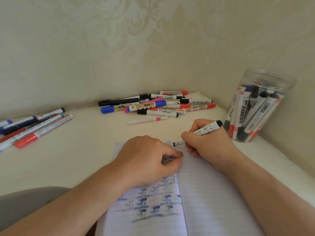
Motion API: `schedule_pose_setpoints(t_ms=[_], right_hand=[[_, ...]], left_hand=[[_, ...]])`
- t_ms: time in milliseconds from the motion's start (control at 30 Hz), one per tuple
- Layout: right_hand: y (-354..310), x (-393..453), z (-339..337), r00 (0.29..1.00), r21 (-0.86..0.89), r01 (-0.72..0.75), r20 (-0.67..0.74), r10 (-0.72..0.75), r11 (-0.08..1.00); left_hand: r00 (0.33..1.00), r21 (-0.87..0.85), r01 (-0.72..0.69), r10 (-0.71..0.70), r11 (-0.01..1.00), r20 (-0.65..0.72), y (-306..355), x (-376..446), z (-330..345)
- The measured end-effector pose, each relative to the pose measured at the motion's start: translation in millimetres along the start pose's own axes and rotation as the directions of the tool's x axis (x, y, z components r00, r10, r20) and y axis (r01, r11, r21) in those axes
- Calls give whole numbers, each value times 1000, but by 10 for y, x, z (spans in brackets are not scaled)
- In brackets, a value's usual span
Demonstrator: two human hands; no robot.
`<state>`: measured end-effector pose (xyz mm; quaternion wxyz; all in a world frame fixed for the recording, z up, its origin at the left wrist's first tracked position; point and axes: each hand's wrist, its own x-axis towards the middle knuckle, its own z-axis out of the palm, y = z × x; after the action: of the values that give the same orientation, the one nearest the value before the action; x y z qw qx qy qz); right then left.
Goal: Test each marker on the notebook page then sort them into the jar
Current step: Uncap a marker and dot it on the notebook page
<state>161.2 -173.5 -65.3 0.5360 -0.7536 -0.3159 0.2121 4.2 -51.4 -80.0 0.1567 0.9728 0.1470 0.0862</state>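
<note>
Centrally, an open lined notebook [204,193] lies on a cream table [85,150] set against pale patterned wallpaper; its left page carries rows of blue and black test marks. To the right of the notebook, near the wall, stands a clear plastic jar [255,109], lidless and holding many upright markers. Beyond the notebook's top edge, against the wall, lies a pile of markers [156,103] with black, blue, red and pink caps, and one slim white pen with a pink band [148,120] rests just in front of that pile. Well to the left of the notebook lies a second group of markers [32,128]. The left hand [150,159] rests on the left page, fingers curled round a small dark object, probably a cap, mostly hidden. The right hand [208,142] grips a white blue-tipped marker [201,132], its tip touching the top edge of the notebook.
</note>
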Motion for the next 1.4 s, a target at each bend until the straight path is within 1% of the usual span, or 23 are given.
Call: schedule_pose_setpoints(t_ms=[133,300,400,500,667,867,1067,1267,1333,1400], right_hand=[[2,-13,7,1000,-18,8,-16,-8,1000],[-2,-21,-11,1000,19,2,-19,-1,1000],[-8,-27,-1,1000,-19,8,-6,-8,1000],[0,-23,11,999,-39,15,-31,-16,999],[2,-14,-7,1000,38,7,-26,-6,999],[16,-22,-8,999,-17,40,8,-40,999],[22,-14,-16,1000,54,18,-16,-18,998],[34,-7,-14,1000,-6,22,1,-22,1000],[21,-9,-17,1000,14,18,14,-18,1000],[17,-4,-16,1000,88,15,-8,-14,996]], left_hand=[[1000,1,1,-1,1000,-1,3,-3,4],[1000,4,0,0,1000,5,3,-2,6],[1000,-4,6,-6,1000,12,4,-1,-1],[1000,13,-1,1,1000,13,6,2,-1],[1000,10,-1,1,1000,18,19,1,-20],[1000,2,3,-3,1000,19,15,-5,-22],[1000,6,-8,8,1000,7,19,-8,-22],[1000,-3,-11,11,1000,10,23,-16,-27],[1000,7,-6,6,1000,18,29,-15,-32],[1000,4,-6,6,1000,25,28,-17,-38]])
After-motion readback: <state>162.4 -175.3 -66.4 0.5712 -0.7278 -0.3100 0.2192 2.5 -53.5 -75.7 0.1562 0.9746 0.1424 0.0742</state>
